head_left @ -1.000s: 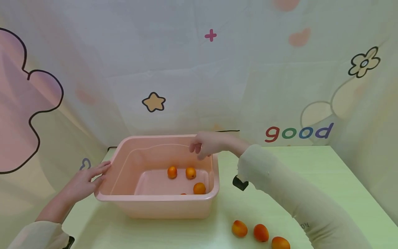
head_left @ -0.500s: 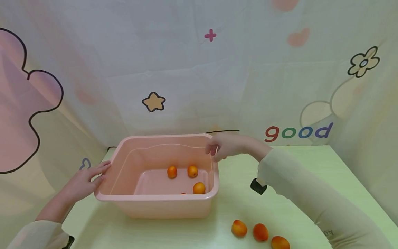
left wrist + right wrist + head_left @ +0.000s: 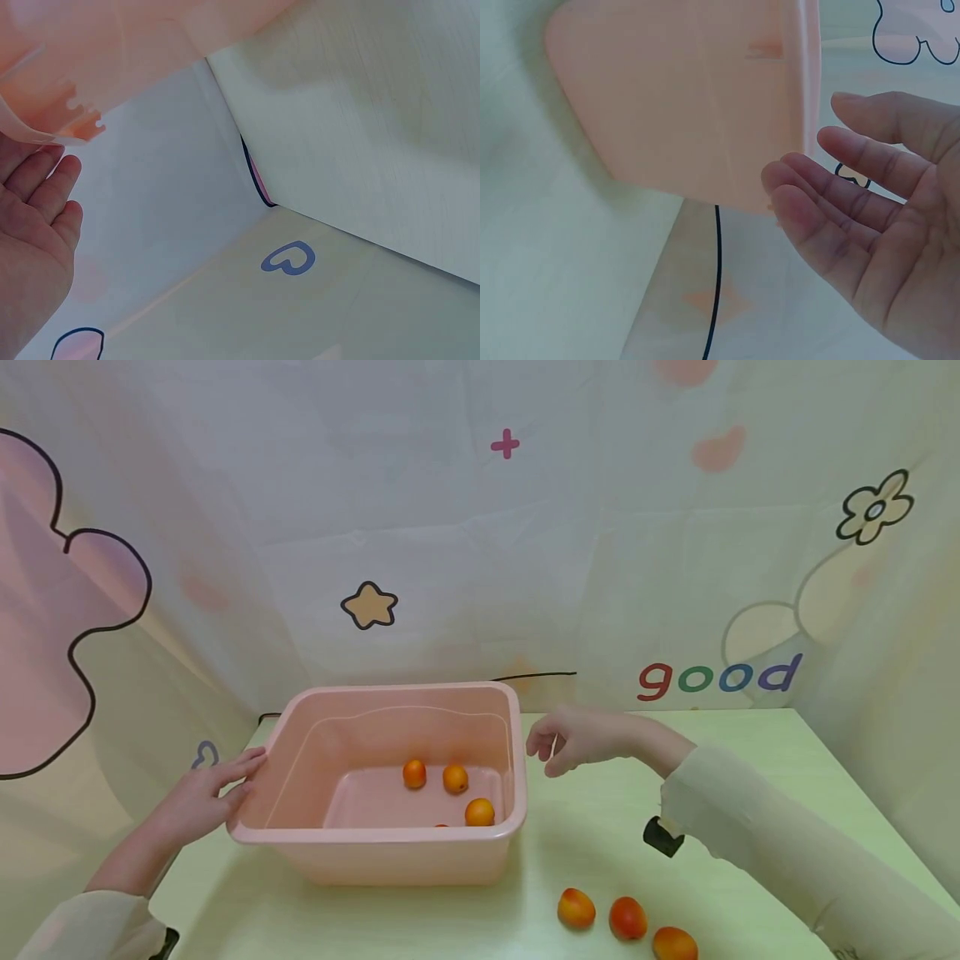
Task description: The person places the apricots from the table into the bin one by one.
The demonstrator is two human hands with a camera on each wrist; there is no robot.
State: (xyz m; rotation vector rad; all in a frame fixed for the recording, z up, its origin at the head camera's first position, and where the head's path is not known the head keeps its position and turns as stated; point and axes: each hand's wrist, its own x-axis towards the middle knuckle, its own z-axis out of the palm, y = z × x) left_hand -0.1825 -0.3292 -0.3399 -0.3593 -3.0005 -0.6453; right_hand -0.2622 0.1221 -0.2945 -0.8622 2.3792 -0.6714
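A pink plastic basin (image 3: 390, 860) stands on the pale green table. Inside it lie several orange-red apricots, among them one at the left (image 3: 414, 774), one beside it (image 3: 455, 779) and one nearer the front wall (image 3: 479, 812). The front rim hides most of another. My left hand (image 3: 202, 797) rests its extended fingers at the basin's left rim; the left wrist view shows the fingertips (image 3: 56, 176) under the rim. Just off the basin's right side, my right hand (image 3: 585, 742) hovers with loosely bent fingers. Its palm holds nothing in the right wrist view (image 3: 885, 217).
Three more apricots lie on the table (image 3: 750, 810) at the front right: one at the left (image 3: 576, 909), a redder one (image 3: 627, 918) and one at the frame's edge (image 3: 676, 944). A printed curtain (image 3: 465, 568) hangs behind the table and at its sides.
My right hand has moved right, from above the basin to outside its right rim. An apricot in the basin has rolled slightly. My left hand has stayed put.
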